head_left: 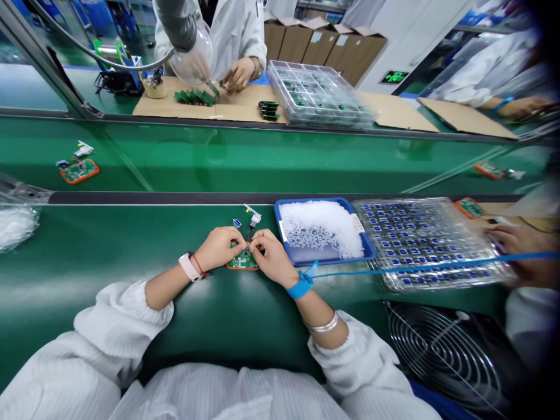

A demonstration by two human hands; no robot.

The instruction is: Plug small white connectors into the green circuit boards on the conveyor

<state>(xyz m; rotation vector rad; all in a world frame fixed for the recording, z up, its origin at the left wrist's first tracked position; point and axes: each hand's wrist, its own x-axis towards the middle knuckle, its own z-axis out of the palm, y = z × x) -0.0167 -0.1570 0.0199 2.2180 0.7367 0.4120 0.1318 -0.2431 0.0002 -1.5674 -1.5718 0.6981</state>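
Note:
A small green circuit board [243, 262] with an orange rim lies flat on the green bench in front of me. My left hand [222, 249] comes in from the left, thumb and forefinger pinched at the board's upper edge. From the other side my right hand [273, 259] pinches close by, its fingertips almost meeting the left ones. What lies between the fingers is too small and covered to make out. Just beyond the fingertips a white connector piece [254, 220] sits on dark wires leading toward the board. Beside it is a small blue part [237, 223].
Right of my hands stands a blue tray [324, 261] of small white pieces, then a clear blister tray [389, 280] of blue parts. A fan [441, 350] sits lower right. A co-worker's hand [511, 239] is at far right. Another board [81, 171] lies on the strip beyond.

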